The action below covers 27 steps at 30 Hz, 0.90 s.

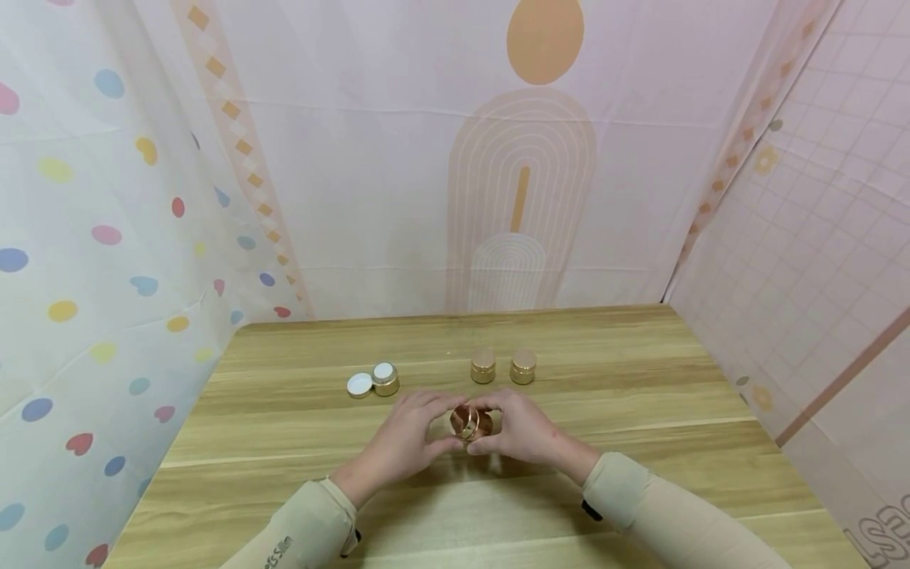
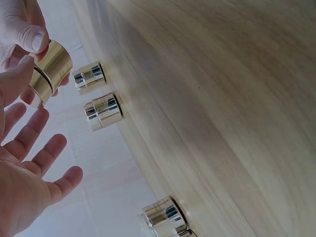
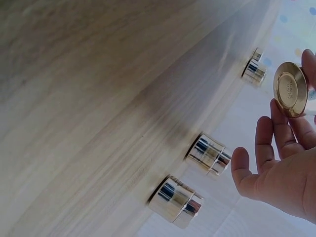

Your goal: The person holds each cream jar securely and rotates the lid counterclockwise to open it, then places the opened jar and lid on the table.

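A shiny gold jar [image 1: 485, 425] is held tilted between both hands over the middle of the table, its round end towards the left. My left hand [image 1: 405, 435] pinches the lid end of the jar with thumb and forefinger; its other fingers spread out loosely in the left wrist view. From the other side my right hand [image 1: 524, 427] grips the body of the jar with thumb and fingers. A seam between lid and body shows on the jar [image 2: 55, 63] in the left wrist view. The right wrist view shows its stamped round base [image 3: 290, 90].
Two capped gold jars [image 1: 483, 367] stand side by side beyond the right hand. Further left, an uncapped gold jar [image 1: 386, 382] with a white top stands beside its lid [image 1: 359, 385], white inside up. A patterned curtain [image 1: 370, 197] hangs behind the wooden table [image 1: 284, 442].
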Motion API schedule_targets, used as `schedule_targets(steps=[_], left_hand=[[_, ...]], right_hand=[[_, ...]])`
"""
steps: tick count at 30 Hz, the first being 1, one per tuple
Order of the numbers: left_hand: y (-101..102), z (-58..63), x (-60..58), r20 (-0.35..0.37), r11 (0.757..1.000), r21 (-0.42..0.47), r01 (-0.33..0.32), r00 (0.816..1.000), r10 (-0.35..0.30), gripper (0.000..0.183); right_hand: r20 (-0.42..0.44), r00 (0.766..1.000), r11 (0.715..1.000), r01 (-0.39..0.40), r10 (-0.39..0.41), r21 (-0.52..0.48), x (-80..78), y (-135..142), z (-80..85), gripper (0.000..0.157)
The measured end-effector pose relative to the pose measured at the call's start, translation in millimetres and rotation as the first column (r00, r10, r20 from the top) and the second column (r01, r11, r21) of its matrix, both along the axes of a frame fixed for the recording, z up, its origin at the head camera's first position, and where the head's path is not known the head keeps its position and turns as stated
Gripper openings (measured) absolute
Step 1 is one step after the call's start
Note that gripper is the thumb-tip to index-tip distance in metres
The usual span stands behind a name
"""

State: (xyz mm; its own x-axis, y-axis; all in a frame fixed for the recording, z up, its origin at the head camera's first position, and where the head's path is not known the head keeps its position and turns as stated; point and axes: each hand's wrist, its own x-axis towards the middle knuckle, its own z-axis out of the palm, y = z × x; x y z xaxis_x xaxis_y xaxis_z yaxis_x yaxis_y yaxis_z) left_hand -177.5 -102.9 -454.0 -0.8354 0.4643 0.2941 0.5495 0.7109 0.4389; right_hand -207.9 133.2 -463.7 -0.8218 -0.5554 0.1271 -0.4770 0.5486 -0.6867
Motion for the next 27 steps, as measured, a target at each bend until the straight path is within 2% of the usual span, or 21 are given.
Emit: schedule_targets(steps=[7,15,22,27], left_hand=[[1.1,0.0,0.1,-0.004,1.000,0.006,0.014,1.000,-0.014,0.058],[0.7,2.2,1.1,0.064,1.000,0.007,-0.007,0.998,0.007,0.057],[-0.1,0.1,0.4,0.012,1.000,0.001,0.018,1.000,-0.018,0.065],[-0.8,1.3,0.9,0.002,0.999,-0.003,0.034,0.999,-0.034,0.065]], right_hand=[[-0.014,1.000,1.000,-0.004,0.004,0.015,0.6,0.2,-0.5,0.057],[-0.004,1.000,1.000,0.005,-0.005,0.011,-0.3,0.7,-2.5,0.061],[-0.017,1.000,1.000,-0.010,0.010,0.005,-0.3,0.5,-2.6,0.051],[-0.025,1.000,1.000,0.001,-0.001,0.026,0.3,0.9,-2.2,0.057]])
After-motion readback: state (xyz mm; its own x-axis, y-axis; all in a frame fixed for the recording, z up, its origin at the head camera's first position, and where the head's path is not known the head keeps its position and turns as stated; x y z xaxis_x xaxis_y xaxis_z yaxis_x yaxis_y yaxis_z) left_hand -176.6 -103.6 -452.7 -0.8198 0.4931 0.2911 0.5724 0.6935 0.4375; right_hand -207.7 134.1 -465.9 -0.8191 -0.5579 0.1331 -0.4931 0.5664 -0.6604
